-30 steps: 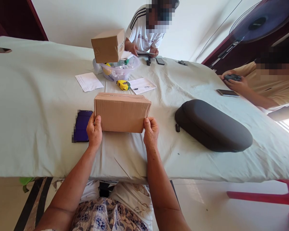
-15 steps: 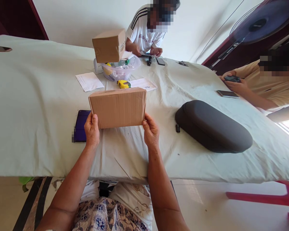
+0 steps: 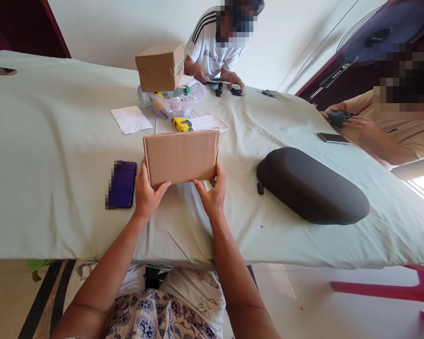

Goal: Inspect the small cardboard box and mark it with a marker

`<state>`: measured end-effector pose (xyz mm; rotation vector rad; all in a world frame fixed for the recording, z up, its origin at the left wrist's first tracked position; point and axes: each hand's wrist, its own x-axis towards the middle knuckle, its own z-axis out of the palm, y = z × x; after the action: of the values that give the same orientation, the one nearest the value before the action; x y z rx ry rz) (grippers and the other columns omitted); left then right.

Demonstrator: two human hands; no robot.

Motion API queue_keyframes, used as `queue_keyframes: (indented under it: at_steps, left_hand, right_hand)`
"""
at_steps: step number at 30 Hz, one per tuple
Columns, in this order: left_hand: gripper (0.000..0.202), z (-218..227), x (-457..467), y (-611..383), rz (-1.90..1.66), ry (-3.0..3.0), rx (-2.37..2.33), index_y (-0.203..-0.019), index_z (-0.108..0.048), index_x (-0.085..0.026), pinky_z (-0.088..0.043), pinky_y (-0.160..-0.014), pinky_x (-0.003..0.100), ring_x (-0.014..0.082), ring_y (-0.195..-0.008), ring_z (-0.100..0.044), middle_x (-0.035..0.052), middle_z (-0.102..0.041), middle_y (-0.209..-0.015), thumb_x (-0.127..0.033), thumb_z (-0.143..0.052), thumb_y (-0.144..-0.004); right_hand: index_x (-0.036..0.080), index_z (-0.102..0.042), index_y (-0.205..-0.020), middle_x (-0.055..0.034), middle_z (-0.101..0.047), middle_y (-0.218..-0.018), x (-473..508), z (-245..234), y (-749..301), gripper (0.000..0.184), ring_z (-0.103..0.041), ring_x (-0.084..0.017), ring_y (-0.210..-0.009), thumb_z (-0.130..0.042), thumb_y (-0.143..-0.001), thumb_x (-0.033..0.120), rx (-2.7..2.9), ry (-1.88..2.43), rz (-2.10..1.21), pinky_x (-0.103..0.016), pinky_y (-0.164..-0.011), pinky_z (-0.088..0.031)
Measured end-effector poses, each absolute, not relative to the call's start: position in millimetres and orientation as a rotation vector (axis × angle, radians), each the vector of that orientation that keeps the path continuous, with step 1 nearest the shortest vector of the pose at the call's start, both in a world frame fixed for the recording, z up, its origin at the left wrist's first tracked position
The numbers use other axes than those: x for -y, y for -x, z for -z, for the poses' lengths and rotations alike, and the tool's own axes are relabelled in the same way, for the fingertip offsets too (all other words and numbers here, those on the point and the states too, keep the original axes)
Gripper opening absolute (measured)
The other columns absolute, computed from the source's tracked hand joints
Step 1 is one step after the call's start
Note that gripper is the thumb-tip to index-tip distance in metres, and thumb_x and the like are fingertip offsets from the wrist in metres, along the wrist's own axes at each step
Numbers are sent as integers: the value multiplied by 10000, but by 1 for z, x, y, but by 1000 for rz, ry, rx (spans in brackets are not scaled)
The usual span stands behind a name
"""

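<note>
A flat brown cardboard box is held up on its long side, its broad face tilted toward me. My left hand grips its lower left corner, thumb along the bottom edge and fingers behind the side. At the lower right corner, my right hand grips it the same way, its fingers partly hidden behind the box. Just left of my left hand lies a phone with a dark blue screen. Behind the box are a yellow tape measure and a white paper.
A larger carton rests on a clear plastic basin of small items. To the right lie a dark oval case and a small black object. Two people sit at the cloth-covered table, across and right.
The box has shifted slightly right and its top face has tipped out of sight. My thumbs have moved inward under its lower edge. The person across has put a hand on their phone.
</note>
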<state>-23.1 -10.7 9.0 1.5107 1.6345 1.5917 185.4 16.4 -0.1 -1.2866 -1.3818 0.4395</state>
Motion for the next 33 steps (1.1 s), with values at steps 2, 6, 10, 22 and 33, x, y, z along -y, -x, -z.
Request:
queue_keyframes:
  at_steps: [2, 6, 10, 22, 33]
  left_hand:
    - [1124, -7, 13, 19, -1540, -1603, -1710, -1596, -262, -215, -367, -1190, 572, 397, -1448, -449, 219, -425, -1591, -461, -881, -691]
    - [1277, -6, 15, 14, -1530, -1678, -1805, -1608, -190, -184, -372, -1171, 583, 437, -1432, -451, 270, -340, -1625, -514, -922, -614]
    - [1279, -7, 15, 13, -1570, -1668, -1847, -1601, -218, -186, -404, -1145, 568, 439, -1398, -484, 263, -381, -1602, -597, -899, -600]
    - [1058, -12, 14, 23, -1645, -1506, -1828, -1554, -363, -184, -402, -1156, 517, 383, -1396, -499, 219, -491, -1535, -688, -768, -716]
    - [698, -13, 14, 27, -1659, -1530, -1807, -1325, -641, -157, -516, -930, 413, 264, -1024, -641, 153, -715, -1128, -691, -566, -881]
  right_hand:
    - [242, -369, -1537, -188, -507, -1455, -14, 3, -179, 1036, -515, -340, -1332, -813, -688, 637, 1379, 1374, -351, -555, -1093, -471]
    - [245, -259, -1580, -207, -456, -1469, -8, 4, -168, 1195, -440, -382, -1374, -817, -631, 711, 1408, 1436, -253, -610, -1126, -396]
    - [290, -283, -1567, -197, -448, -1482, -3, 1, -163, 1114, -453, -384, -1350, -802, -670, 696, 1493, 1426, -183, -626, -1108, -393]
    - [268, -375, -1529, -182, -549, -1446, -6, -2, -168, 1051, -574, -325, -1249, -811, -668, 685, 1313, 1349, -366, -532, -1042, -488]
    - [200, -678, -1156, -108, -711, -1132, -9, -15, -185, 503, -661, -209, -950, -667, -816, 570, 1046, 1303, -400, -344, -796, -537]
